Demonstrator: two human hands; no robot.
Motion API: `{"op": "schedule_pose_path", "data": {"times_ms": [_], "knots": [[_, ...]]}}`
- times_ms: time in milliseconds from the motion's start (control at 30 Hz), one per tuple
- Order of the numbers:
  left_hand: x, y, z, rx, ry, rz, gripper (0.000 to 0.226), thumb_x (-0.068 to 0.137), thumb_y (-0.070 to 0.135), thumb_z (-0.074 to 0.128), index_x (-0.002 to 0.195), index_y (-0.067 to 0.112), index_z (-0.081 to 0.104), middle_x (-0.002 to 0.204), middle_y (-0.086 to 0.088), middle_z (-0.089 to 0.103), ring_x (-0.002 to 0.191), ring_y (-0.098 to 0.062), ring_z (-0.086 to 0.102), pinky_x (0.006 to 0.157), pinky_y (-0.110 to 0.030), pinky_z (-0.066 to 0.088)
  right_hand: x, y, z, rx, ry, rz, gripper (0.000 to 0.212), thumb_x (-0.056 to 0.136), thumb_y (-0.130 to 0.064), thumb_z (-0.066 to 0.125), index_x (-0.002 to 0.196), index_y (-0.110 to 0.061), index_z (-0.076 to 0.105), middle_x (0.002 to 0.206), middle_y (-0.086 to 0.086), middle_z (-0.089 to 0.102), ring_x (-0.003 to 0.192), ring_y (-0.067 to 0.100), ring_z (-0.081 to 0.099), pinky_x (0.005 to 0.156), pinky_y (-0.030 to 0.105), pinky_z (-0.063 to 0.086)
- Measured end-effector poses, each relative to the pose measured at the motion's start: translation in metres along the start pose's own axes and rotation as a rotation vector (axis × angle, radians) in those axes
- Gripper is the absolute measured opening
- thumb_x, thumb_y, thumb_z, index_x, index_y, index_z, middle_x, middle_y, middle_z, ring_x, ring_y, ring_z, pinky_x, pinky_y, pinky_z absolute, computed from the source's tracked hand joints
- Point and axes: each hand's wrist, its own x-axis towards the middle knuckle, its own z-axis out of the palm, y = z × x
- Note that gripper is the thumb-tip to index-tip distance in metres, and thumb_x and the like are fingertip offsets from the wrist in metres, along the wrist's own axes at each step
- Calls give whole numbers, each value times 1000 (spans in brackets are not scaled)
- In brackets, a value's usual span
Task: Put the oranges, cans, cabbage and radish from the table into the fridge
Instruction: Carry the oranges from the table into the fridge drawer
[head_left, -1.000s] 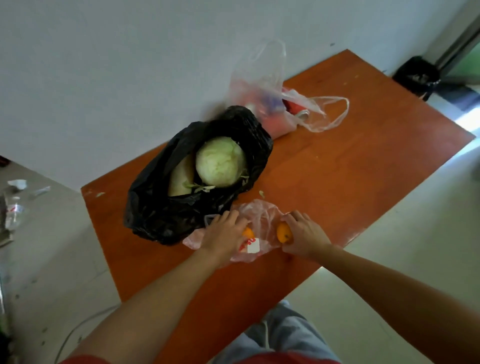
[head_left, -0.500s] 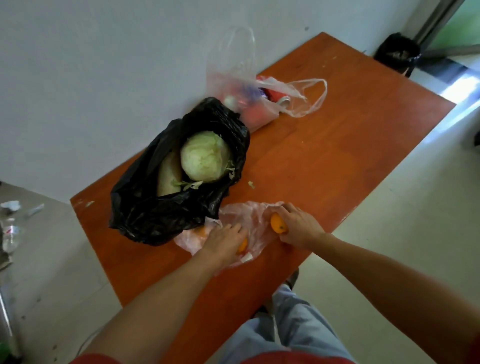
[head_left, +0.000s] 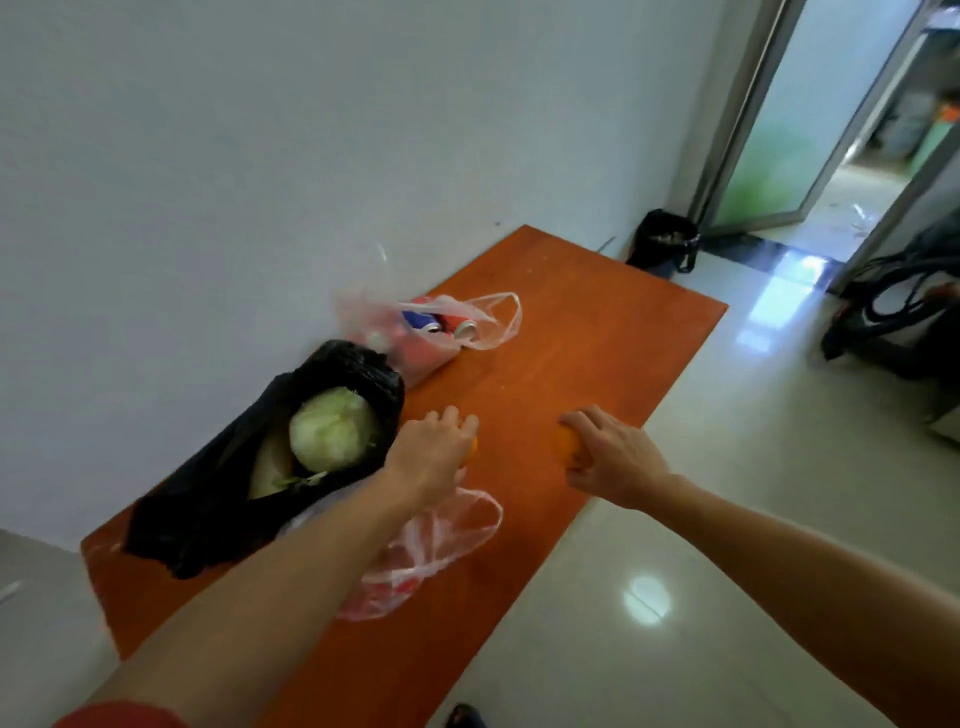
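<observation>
Orange fruit (head_left: 565, 446) fills each of your curled hands by the table (head_left: 597, 332), left hand (head_left: 431, 454) at three o'clock from the cabbage (head_left: 332, 434), right hand (head_left: 615, 462) farther that way, so grip snugly and carry both fridgeward.

Soft daylight — doorway glare, motion-blurred.

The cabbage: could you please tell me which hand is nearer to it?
Left. The left hand is just beside the cabbage; the right hand is farther away, beyond the left hand.
</observation>
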Motion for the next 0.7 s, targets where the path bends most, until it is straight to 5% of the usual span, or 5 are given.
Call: {"op": "schedule_pose_path", "data": {"times_ms": [700], "knots": [[247, 414, -160, -33, 191, 614, 39, 84, 20, 61, 120, 15, 45, 113, -8, 53, 99, -27, 55, 67, -37, 49, -259, 361, -146, -181, 157, 525, 69, 69, -39, 72, 132, -25, 48, 126, 3, 54, 99, 31, 61, 68, 36, 51]]}}
